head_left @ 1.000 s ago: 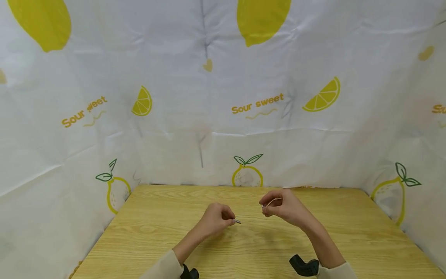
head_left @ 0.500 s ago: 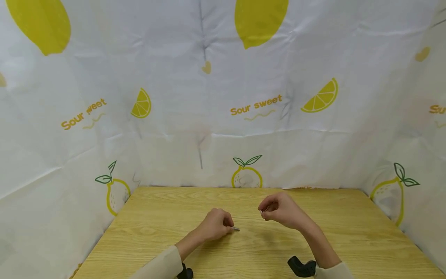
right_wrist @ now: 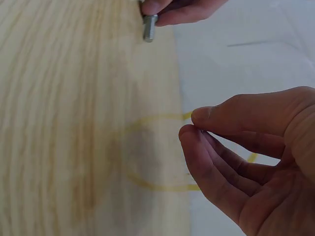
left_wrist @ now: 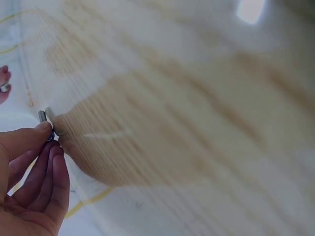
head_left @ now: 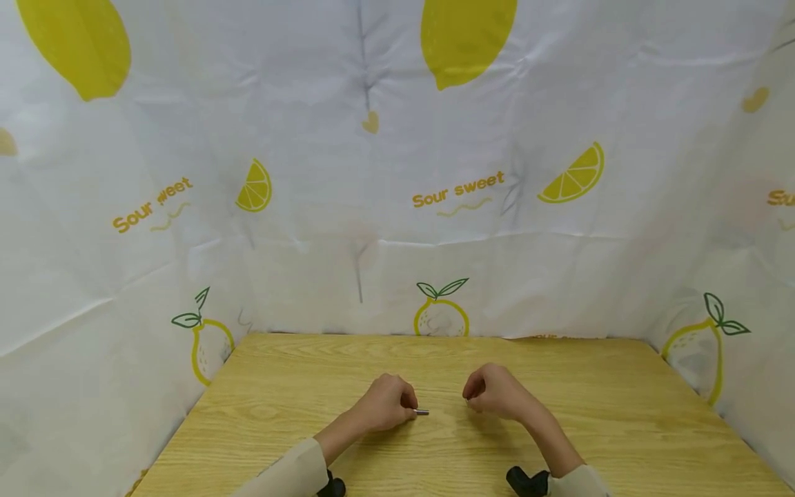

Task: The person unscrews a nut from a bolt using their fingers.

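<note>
My left hand (head_left: pixel 385 404) pinches a silver bolt (head_left: pixel 423 412) between thumb and fingers, low over the middle of the table. The bolt lies about level, its free end pointing right; its thread (right_wrist: pixel 149 33) shows in the right wrist view. Facing it from the right, apart from the bolt, my right hand (head_left: pixel 497 393) pinches a small nut-like metal piece. Its fingertips hide most of that piece, though a silver bit (left_wrist: pixel 4 87) of it shows at the left wrist view's edge.
A light wood-grain table (head_left: pixel 298 366) carries the work. White sheeting (head_left: pixel 323 276) printed with lemons stands behind it and along both sides. A black wrist mount (head_left: pixel 526 482) sits at the right cuff, another (head_left: pixel 334 486) at the left.
My right hand has come down towards the table, still pinching its small piece. The left hand has sunk slightly, and the bolt has gone from tilted to about level.
</note>
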{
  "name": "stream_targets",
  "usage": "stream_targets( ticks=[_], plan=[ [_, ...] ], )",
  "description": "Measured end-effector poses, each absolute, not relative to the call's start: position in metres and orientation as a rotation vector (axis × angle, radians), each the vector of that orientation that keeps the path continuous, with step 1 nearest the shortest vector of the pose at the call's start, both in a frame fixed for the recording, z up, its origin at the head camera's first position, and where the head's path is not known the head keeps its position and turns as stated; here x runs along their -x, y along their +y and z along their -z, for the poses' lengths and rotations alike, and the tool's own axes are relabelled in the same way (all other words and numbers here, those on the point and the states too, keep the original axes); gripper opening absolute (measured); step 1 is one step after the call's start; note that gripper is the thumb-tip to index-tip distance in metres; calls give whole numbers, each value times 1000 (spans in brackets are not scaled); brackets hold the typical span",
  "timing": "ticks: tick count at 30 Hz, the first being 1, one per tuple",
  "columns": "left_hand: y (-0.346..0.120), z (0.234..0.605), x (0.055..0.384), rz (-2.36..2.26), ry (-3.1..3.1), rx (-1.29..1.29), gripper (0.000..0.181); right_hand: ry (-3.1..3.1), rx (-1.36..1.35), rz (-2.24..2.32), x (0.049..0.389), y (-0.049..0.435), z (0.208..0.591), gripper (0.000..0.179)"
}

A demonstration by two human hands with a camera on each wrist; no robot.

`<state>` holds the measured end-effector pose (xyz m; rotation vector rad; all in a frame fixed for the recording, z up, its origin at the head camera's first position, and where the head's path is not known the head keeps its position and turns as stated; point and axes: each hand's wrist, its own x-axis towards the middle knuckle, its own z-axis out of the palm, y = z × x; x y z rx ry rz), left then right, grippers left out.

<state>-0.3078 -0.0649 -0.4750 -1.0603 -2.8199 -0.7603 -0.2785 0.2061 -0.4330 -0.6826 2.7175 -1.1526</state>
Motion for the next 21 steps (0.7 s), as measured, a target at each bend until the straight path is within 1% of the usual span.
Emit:
stream_targets(
  ticks=[9, 21],
  plan=[
    [-65, 476, 307, 786, -2813, 1051, 5, 2733, 730, 1099, 284, 206, 450, 7],
    [-65, 480, 305, 803, -2833, 1040, 4, 2717, 683, 1092, 281, 204, 459, 10]
  ],
)
